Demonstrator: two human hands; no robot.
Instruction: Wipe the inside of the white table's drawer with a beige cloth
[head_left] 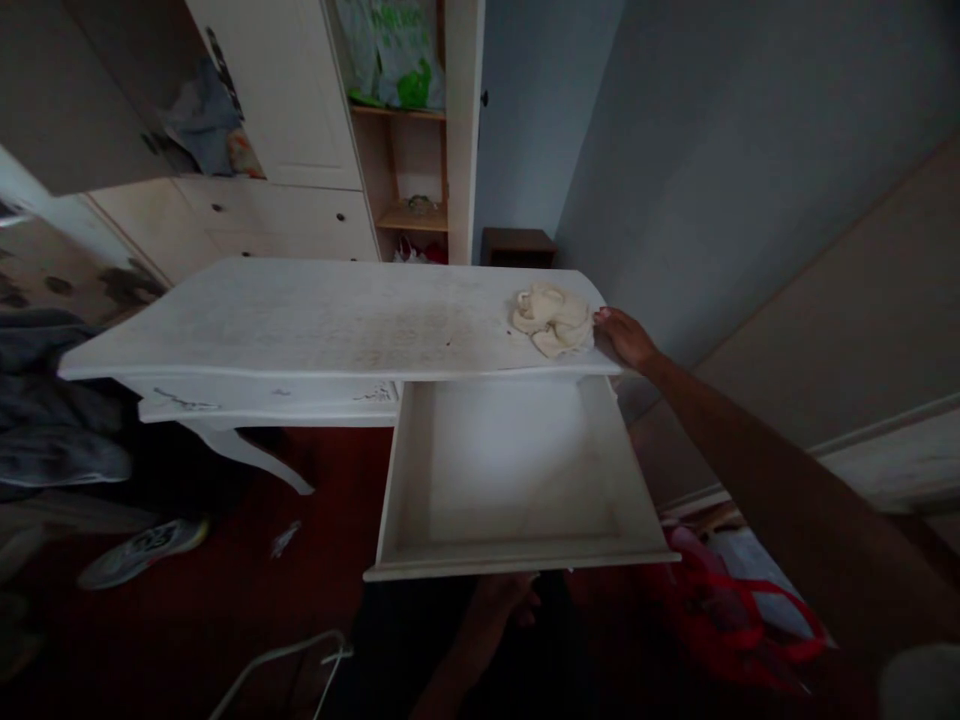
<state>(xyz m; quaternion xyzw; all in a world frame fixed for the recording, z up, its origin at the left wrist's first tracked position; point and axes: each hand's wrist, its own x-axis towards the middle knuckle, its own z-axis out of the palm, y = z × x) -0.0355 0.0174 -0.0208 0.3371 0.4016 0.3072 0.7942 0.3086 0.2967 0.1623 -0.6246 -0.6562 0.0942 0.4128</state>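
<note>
A white table (315, 315) with a scuffed, stained top stands before me. Its right drawer (517, 470) is pulled far out, and nothing lies inside. Below the drawer's front is my left hand (514, 600), fingers curled up against it; the front panel hides the exact grip. My right hand (628, 338) reaches to the right end of the tabletop, its fingers bent over the edge. Just beside those fingertips lies a crumpled cream cloth (553, 318).
Behind the table stands a white wardrobe (285, 215) with open shelves and a plastic bag (397, 55). A red bag (727, 610) sits on the floor at right. A shoe (142, 553) and a white cable (274, 655) are at lower left. Grey clothing (52, 420) hangs at left.
</note>
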